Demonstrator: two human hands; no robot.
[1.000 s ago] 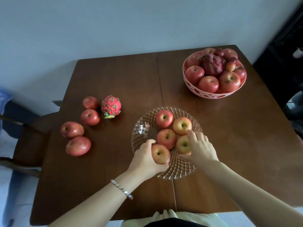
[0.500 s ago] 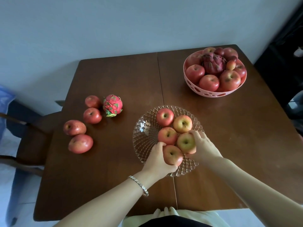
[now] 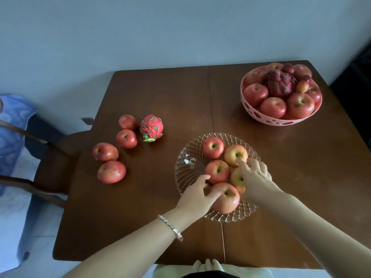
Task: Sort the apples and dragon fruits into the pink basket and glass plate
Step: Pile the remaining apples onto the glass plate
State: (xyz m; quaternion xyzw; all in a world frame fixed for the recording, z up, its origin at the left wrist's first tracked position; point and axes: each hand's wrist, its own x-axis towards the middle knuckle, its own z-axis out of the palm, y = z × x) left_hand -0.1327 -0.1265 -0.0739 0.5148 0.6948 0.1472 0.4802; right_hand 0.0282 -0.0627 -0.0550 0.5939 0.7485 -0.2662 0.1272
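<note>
**Both hands at the glass plate; loose fruit by the table's left edge**

Off the left edge of the table (image 3: 160,93) stand a wooden chair (image 3: 50,157) and a blue cloth (image 3: 12,127); near that edge four loose apples (image 3: 111,171) lie clustered on the bare wood; a pink-and-green dragon fruit (image 3: 151,128) lies just beside the farthest two, toward the middle. The glass plate (image 3: 186,157) sits across the table's centre seam, toward the near edge, and carries five apples packed close together. The left hand (image 3: 195,197), a bracelet (image 3: 170,227) on its wrist, reaches in from the near edge to the nearest apple (image 3: 227,199), which rests on the plate's near side; its fingers (image 3: 213,194) lie against that apple's left flank and are blurred; its thumb is spread away toward the middle apple (image 3: 217,171); whether it grips the fruit cannot be told. The right hand (image 3: 257,181) lies over the right-side apple (image 3: 236,178), fingers spread and nearly straight, gripping nothing that shows; its forefinger tip touches the yellow-red apple (image 3: 234,153). The far apple (image 3: 212,147), the reddest, lies at the plate's far side, apart from both hands. The pink basket (image 3: 248,109) stands at the far right corner, well apart from the plate, heaped with red apples (image 3: 273,107) round a dark dragon fruit (image 3: 281,85).
</note>
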